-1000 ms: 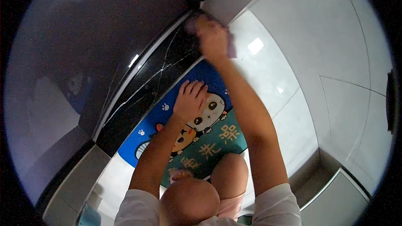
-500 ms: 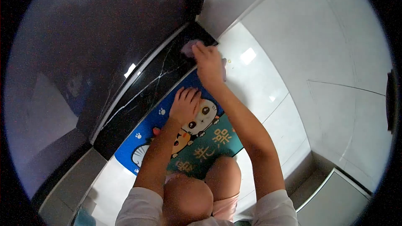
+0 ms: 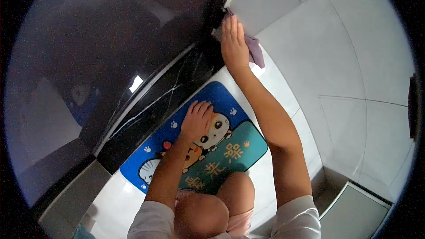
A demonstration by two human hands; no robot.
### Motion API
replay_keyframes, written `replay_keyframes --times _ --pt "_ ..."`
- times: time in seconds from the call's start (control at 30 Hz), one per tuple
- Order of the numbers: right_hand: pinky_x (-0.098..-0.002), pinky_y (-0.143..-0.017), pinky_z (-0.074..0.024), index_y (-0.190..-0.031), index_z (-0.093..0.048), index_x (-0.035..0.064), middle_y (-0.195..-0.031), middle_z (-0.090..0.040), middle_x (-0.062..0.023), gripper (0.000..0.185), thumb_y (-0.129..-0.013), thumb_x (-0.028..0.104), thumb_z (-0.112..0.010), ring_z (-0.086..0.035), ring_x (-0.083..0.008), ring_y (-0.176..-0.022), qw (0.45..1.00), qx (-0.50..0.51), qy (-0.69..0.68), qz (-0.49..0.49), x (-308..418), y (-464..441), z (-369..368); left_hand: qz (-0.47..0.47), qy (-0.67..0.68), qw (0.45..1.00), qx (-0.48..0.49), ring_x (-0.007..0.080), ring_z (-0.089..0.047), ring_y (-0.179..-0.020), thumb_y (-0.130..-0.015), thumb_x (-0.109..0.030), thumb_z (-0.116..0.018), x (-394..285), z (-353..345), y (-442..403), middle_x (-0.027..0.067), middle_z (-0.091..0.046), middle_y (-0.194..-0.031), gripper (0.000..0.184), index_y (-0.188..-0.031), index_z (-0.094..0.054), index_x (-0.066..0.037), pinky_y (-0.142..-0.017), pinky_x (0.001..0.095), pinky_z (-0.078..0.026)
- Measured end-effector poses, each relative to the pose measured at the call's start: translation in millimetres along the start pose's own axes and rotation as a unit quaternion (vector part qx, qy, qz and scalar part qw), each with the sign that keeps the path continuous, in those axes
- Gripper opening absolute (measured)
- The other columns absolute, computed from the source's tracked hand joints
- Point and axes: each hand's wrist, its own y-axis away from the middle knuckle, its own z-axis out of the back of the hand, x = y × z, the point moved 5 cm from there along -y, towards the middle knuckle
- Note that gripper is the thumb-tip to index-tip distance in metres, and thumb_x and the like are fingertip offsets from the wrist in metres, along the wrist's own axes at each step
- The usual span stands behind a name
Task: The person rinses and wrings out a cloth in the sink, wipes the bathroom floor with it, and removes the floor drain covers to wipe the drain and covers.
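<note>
Pressing a purple cloth (image 3: pixel 256 53) into the corner beside the pale wall (image 3: pixel 336 62), the right hand (image 3: pixel 234 44) lies flat, fingers straight and unclenched over it, with cloth showing past the fingertips and wrist side. The left hand (image 3: pixel 196 119), palm down and gripping nothing, rests near the blue edge of the mat (image 3: pixel 241 146). Black stone strip (image 3: pixel 146 110) borders that edge; white floor (image 3: pixel 276 77) spreads between mat and wall.
</note>
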Motion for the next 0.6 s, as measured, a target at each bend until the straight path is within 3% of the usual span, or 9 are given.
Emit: replay_keyframes --times 0.07,0.1,0.17,0.23,0.33,0.5,0.6 --pt "-0.0434 -0.12 -0.0151 -0.15 -0.033 0.0011 -0.159 -0.028 -0.0122 0.058 -0.098 0.027 -0.038 -0.02 -0.0299 -0.148 0.992 0.059 0.049 0.102 23 8 -23 0.006 0.014 1.0 -0.003 0.0323 -0.047 -0.125 -0.094 -0.022 -0.055 -1 -1 1 0.0168 -0.053 -0.131 0.039 -0.127 -0.056 -0.001 -0.112 0.0516 -0.03" --pt "-0.0434 -0.12 -0.0151 -0.15 -0.033 0.0011 -0.159 -0.028 -0.0122 0.058 -0.098 0.027 -0.038 -0.02 -0.0299 -0.148 0.992 0.057 0.054 0.101 31 19 -36 0.012 0.023 1.0 -0.009 0.0324 -0.047 -0.125 -0.093 -0.021 -0.055 0 0 -1 0.0169 -0.053 -0.131 0.039 -0.127 -0.057 -0.001 -0.112 0.0518 -0.03" --pt "-0.0445 -0.12 -0.0128 -0.151 -0.034 0.0026 -0.159 -0.027 -0.0109 0.057 -0.099 0.027 -0.038 -0.017 -0.0298 -0.149 0.971 0.073 0.044 0.224 55 42 -62 0.006 0.015 1.0 -0.012 0.0325 -0.047 -0.125 -0.093 -0.021 -0.056 1 1 -3 0.017 -0.053 -0.13 0.039 -0.126 -0.057 -0.001 -0.112 0.0516 -0.031" --pt "-0.0441 -0.119 -0.0158 -0.15 -0.034 0.0031 -0.159 -0.027 -0.0102 0.058 -0.098 0.027 -0.04 -0.019 -0.03 -0.148 0.969 0.087 0.035 0.229 55 38 -53 0.006 0.01 1.0 -0.004 0.0325 -0.047 -0.125 -0.093 -0.02 -0.056 0 0 1 0.0171 -0.053 -0.13 0.038 -0.126 -0.057 -0.001 -0.112 0.0514 -0.031" --pt "-0.0428 -0.115 -0.0217 -0.151 -0.034 0.0031 -0.159 -0.029 -0.011 0.06 -0.096 0.026 -0.043 -0.027 -0.0294 -0.143 0.994 0.014 0.021 0.108 30 17 -30 0.004 0.0 1.0 -0.014 0.0327 -0.047 -0.124 -0.092 -0.021 -0.058 -3 0 -3 0.017 -0.053 -0.13 0.04 -0.125 -0.057 -0.001 -0.112 0.0515 -0.031" --pt "-0.0435 -0.113 -0.0239 -0.149 -0.038 0.0028 -0.157 -0.032 -0.0125 0.059 -0.095 0.025 -0.044 -0.029 -0.0303 -0.142 0.98 0.059 0.02 0.191 78 10 -60 -0.004 0.006 1.0 0.0 0.034 -0.048 -0.123 -0.088 -0.02 -0.06 3 -3 -3 0.0178 -0.053 -0.128 0.041 -0.124 -0.057 -0.001 -0.11 0.0533 -0.032" --pt "-0.0439 -0.108 -0.0305 -0.144 -0.045 0.0035 -0.147 -0.045 -0.0127 0.056 -0.092 0.022 -0.049 -0.039 -0.0307 -0.131 0.968 0.141 -0.149 0.145 75 7 -51 0.003 0.029 1.0 -0.011 0.0342 -0.049 -0.121 -0.088 -0.019 -0.06 1 0 -2 0.0179 -0.053 -0.127 0.04 -0.124 -0.057 -0.002 -0.11 0.0535 -0.033"
